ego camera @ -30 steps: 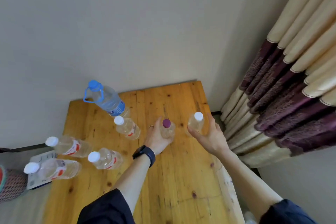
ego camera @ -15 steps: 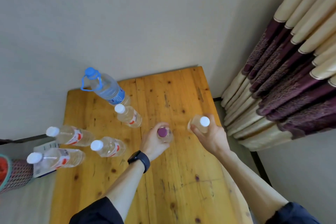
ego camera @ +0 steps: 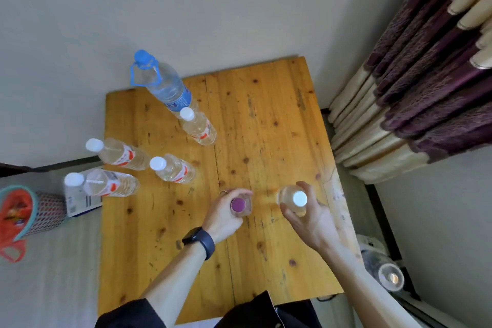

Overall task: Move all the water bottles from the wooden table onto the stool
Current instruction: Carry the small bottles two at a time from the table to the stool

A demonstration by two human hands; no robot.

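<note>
My left hand [ego camera: 223, 217] grips a small clear bottle with a purple cap [ego camera: 238, 204] over the wooden table [ego camera: 266, 125]. My right hand [ego camera: 312, 221] grips a clear bottle with a white cap [ego camera: 299, 198] near the table's right edge. A large bottle with a blue cap and handle [ego camera: 162, 82] stands at the back of the table. In front of it stands a white-capped bottle [ego camera: 198, 126]. More white-capped bottles stand at the left: one [ego camera: 173, 168] in the middle, one [ego camera: 118, 153] by the left edge, one [ego camera: 103, 183] at the edge. No stool is in view.
A mesh basket with an orange bag [ego camera: 24, 210] stands on the grey surface left of the table, beside a white box [ego camera: 80, 200]. Purple and cream curtains [ego camera: 426, 88] hang at the right. A clear cup-like object [ego camera: 390, 277] lies on the floor at the lower right.
Both hands closed round their bottles and drew them toward me, nearer the table's front. The view tilted down, showing more of the table's near edge.
</note>
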